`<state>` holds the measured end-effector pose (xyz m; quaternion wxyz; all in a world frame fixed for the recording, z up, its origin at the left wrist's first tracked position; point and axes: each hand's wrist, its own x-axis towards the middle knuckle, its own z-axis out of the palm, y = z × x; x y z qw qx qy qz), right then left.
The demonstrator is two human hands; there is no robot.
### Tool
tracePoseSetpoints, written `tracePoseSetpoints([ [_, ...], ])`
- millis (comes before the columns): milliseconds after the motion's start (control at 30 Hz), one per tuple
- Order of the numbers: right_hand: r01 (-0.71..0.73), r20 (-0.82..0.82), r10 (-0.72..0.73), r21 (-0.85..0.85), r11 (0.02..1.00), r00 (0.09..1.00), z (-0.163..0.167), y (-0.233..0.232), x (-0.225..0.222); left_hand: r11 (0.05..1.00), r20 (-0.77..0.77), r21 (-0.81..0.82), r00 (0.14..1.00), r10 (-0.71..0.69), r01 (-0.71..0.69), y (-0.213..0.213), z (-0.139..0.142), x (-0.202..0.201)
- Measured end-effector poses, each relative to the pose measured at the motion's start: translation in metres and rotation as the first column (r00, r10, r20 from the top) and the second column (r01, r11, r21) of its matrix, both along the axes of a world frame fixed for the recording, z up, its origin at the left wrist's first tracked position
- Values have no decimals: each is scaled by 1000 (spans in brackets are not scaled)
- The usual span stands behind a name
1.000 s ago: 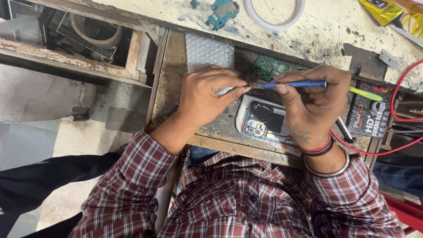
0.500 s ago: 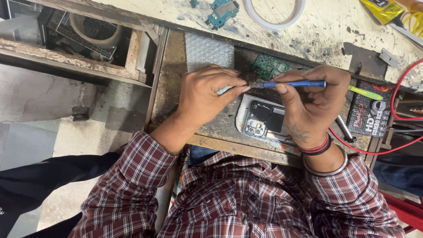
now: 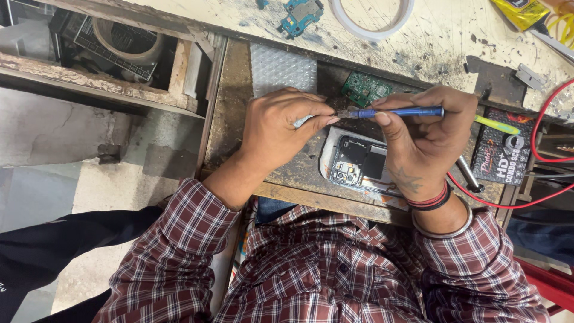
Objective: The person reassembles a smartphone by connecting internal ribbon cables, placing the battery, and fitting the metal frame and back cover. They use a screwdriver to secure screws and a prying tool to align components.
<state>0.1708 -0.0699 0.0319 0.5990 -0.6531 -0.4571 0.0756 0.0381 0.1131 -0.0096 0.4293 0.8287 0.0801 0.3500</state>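
Blue screwdriver [image 3: 399, 112] in right hand [image 3: 427, 140]; black package [image 3: 501, 157] beside.

shirt: red, white and dark plaid, long sleeves, cuffs turned back | left hand [image 3: 281, 128]: bare wrist | right hand [image 3: 427, 140]: small dark tattoo on its back, red and black bands plus a metal bangle at wrist

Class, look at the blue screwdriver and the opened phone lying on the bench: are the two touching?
Apart. The head view shows the blue screwdriver held level between both hands, with dark bench surface visible between it and the opened phone below.
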Motion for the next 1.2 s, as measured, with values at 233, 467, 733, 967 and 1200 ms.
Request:
tracePoseSetpoints([
  [233, -40, 46, 41, -6, 999, 998, 3, 1, 0, 999, -14, 35, 1000, 5, -4, 0, -2, 1],
  [467, -78, 226, 93, -72, 994, 970, 12, 3, 0, 999, -17, 50, 1000, 0, 1, 1, -1, 0],
  [733, -101, 131, 102, -14, 995, 986, 5, 1, -1, 998, -23, 60, 1000, 12, -11, 1, -3, 2],
  [967, -82, 81, 83, -25, 996, 993, 3, 0, -2, 995, 1, 99, 1000, 4, -4, 0, 3, 1],
  [1200, -74, 124, 80, -54, 996, 989, 8, 2, -1, 997, 11, 80, 1000, -12, 11, -1, 6, 2],
])
